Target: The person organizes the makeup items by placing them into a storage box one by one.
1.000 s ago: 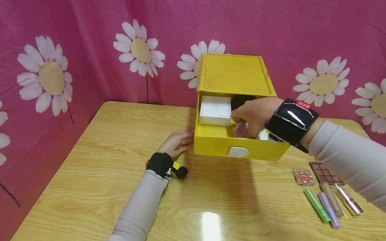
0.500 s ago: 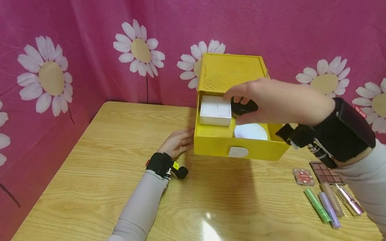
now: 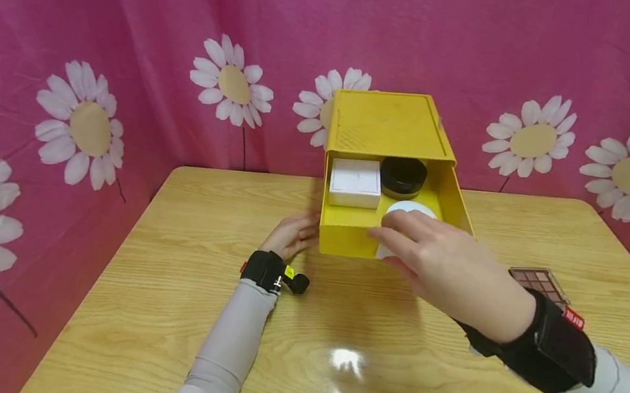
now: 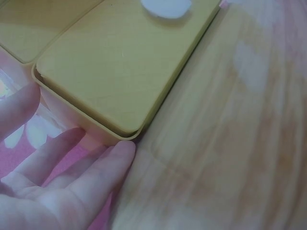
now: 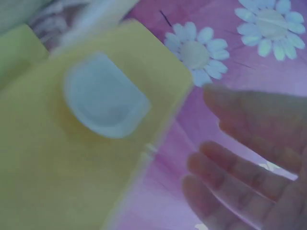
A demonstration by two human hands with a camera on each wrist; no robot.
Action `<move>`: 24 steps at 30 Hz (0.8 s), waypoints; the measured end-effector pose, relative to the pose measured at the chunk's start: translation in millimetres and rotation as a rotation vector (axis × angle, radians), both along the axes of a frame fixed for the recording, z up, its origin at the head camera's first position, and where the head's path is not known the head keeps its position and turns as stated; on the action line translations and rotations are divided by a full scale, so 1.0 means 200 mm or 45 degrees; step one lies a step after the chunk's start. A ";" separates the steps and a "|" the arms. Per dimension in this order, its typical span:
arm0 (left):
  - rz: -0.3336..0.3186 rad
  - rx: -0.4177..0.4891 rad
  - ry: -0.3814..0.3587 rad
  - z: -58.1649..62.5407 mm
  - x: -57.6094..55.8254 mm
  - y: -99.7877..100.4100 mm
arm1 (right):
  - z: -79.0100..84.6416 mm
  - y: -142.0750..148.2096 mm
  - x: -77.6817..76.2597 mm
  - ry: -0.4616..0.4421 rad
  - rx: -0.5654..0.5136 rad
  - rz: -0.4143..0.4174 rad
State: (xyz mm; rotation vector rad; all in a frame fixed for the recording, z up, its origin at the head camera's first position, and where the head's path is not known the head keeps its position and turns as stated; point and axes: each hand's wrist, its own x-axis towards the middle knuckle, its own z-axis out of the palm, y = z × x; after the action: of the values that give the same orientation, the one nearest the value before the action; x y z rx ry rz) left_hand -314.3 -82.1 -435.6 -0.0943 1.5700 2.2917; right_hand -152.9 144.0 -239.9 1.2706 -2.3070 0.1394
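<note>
A yellow drawer box [image 3: 389, 122] stands at the back of the table with its drawer [image 3: 345, 242] pulled out. Inside are a small white box [image 3: 354, 183], a black round jar [image 3: 404, 176] and a white round thing [image 3: 408, 206], partly hidden by my right hand. My left hand [image 3: 289, 236] touches the box's left side; in the left wrist view its fingertips [image 4: 123, 149] rest at the corner. Relaxed and holding nothing, my right hand [image 3: 442, 264] hovers by the drawer front. The right wrist view shows its fingers apart from the white handle [image 5: 105, 98].
A makeup palette [image 3: 540, 284] lies on the table [image 3: 174, 284] to the right, partly behind my right wrist. A pink cloth with daisies [image 3: 290, 10] hangs behind the table and along its left side.
My right hand has come out of the drawer, down and toward me to its front. The black jar now shows fully. My left hand keeps its place.
</note>
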 end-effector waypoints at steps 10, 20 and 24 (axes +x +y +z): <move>0.002 0.009 -0.020 0.00 0.00 0.00 | -0.19 0.03 0.00 0.047 -0.048 -0.033; 0.005 -0.010 -0.002 0.00 0.00 0.00 | -0.29 0.05 -0.03 0.061 -0.126 -0.027; 0.011 -0.023 0.001 0.01 0.00 0.00 | -0.32 0.05 -0.05 0.068 -0.173 -0.015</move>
State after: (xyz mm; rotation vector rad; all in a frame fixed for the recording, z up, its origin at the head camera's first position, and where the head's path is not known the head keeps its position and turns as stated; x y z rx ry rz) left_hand -313.4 -81.6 -434.3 -0.1050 1.5940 2.2843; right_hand -162.5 154.4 -304.2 1.1791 -2.2189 0.2504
